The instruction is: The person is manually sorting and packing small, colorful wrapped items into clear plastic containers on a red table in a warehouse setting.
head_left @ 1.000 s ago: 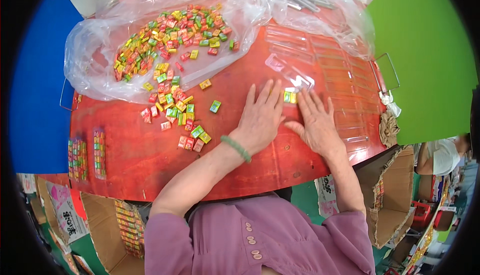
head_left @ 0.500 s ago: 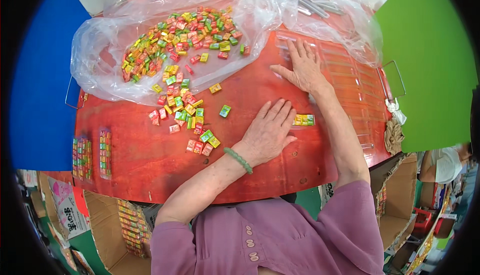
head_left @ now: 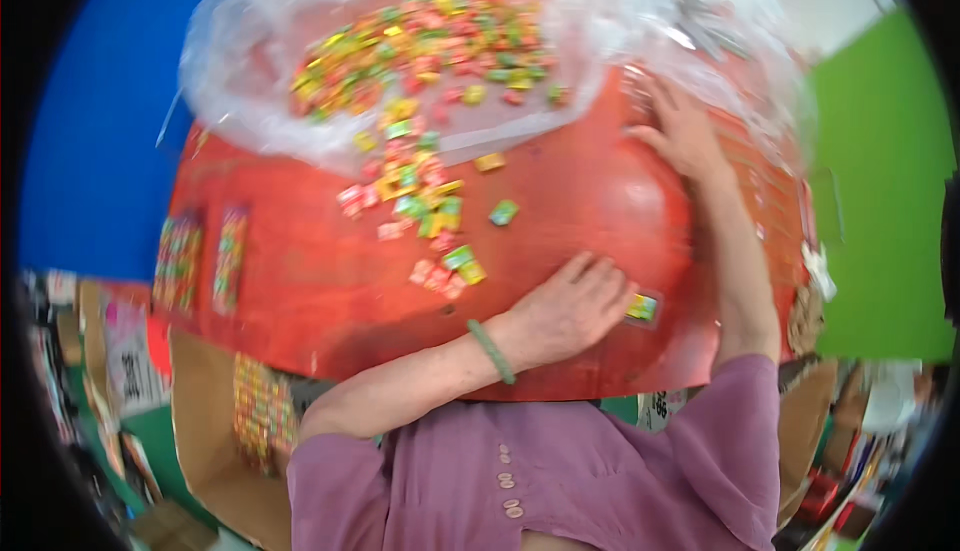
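Observation:
My left hand (head_left: pixel 575 311), with a green bead bracelet (head_left: pixel 490 353) at the wrist, is closed over a narrow clear plastic tray (head_left: pixel 653 322) near the table's front edge. Small yellow and green packs (head_left: pixel 641 306) show at the tray's right end; the hand hides the rest. My right hand (head_left: pixel 688 136) lies farther off at the right, thumb spread from the fingers, at the edge of clear ribbed trays (head_left: pixel 740 141). Its fingertips are blurred, and nothing shows held in it. Loose red, yellow and green packs (head_left: pixel 430 201) spread left of my left hand.
A clear plastic bag (head_left: pixel 240 61) lies across the far side under a heap of packs (head_left: pixel 430 46). Two groups of filled strips (head_left: pixel 229 261) rest at the left of the red table (head_left: pixel 330 251). Blue (head_left: pixel 100 131) and green panels (head_left: pixel 880 201) flank it. Cardboard boxes (head_left: pixel 205 431) stand below.
The view has shifted and blurred. My left hand's fingers, flat before, are now more bent over the tray. My right hand remains by the clear trays, thumb still spread.

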Demonstrator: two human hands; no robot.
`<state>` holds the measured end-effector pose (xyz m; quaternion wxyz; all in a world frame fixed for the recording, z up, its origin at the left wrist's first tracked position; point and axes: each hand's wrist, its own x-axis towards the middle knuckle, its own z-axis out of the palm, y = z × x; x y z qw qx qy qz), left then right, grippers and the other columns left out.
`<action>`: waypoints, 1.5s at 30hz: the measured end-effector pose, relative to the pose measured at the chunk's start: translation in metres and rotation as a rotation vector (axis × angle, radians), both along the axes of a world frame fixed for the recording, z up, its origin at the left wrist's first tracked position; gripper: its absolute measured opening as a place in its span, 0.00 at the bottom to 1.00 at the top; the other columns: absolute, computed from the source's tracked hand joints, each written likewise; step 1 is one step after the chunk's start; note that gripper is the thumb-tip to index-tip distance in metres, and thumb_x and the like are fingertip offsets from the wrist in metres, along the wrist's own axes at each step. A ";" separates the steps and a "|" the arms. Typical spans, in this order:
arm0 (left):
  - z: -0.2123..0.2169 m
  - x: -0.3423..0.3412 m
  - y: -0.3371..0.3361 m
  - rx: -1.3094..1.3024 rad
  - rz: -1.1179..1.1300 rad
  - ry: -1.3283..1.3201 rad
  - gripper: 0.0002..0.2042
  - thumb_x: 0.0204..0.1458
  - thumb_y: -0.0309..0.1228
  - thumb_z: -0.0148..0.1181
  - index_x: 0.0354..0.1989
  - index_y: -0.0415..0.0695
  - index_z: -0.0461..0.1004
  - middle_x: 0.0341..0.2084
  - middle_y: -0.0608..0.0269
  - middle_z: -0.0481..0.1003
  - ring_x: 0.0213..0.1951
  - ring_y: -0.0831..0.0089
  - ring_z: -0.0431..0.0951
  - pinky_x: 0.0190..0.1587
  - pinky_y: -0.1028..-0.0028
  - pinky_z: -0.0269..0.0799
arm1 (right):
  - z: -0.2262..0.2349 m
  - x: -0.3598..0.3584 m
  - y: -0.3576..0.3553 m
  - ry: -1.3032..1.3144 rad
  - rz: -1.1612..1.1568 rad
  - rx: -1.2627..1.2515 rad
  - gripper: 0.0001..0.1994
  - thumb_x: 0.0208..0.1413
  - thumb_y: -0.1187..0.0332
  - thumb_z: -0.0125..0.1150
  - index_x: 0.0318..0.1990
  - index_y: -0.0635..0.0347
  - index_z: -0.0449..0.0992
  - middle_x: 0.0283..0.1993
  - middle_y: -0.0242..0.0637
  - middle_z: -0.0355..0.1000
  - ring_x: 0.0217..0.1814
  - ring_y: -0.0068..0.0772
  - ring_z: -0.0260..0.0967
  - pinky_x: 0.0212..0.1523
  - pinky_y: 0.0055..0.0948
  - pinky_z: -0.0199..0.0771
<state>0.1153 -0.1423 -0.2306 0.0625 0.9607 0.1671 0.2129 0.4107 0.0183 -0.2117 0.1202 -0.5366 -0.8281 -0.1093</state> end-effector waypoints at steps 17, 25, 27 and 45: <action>0.029 -0.213 -0.027 0.004 0.897 -0.027 0.25 0.57 0.29 0.55 0.64 0.35 0.69 0.54 0.44 0.73 0.53 0.50 0.74 0.55 0.53 0.70 | -0.016 -0.044 -0.051 0.152 -0.208 -0.211 0.34 0.69 0.52 0.54 0.76 0.61 0.58 0.77 0.51 0.57 0.80 0.50 0.52 0.79 0.45 0.47; 0.024 -0.295 -0.019 0.148 1.315 0.053 0.21 0.59 0.28 0.61 0.61 0.35 0.72 0.53 0.46 0.75 0.52 0.49 0.75 0.57 0.49 0.71 | -0.015 -0.090 -0.109 0.066 -0.145 -0.186 0.40 0.65 0.46 0.58 0.76 0.62 0.58 0.77 0.50 0.57 0.80 0.53 0.51 0.79 0.48 0.47; 0.015 -0.293 -0.018 0.140 1.321 0.084 0.21 0.60 0.30 0.62 0.60 0.35 0.73 0.53 0.47 0.75 0.54 0.50 0.74 0.58 0.48 0.71 | -0.013 -0.098 -0.117 0.044 -0.153 -0.199 0.39 0.65 0.49 0.58 0.77 0.61 0.56 0.78 0.49 0.56 0.81 0.52 0.50 0.80 0.47 0.47; 0.007 -0.279 -0.022 0.104 1.257 0.174 0.21 0.58 0.28 0.62 0.59 0.36 0.73 0.54 0.47 0.74 0.56 0.50 0.73 0.56 0.53 0.70 | -0.005 -0.117 -0.151 0.065 -0.139 -0.259 0.43 0.60 0.46 0.63 0.76 0.61 0.57 0.79 0.50 0.54 0.82 0.54 0.48 0.80 0.52 0.43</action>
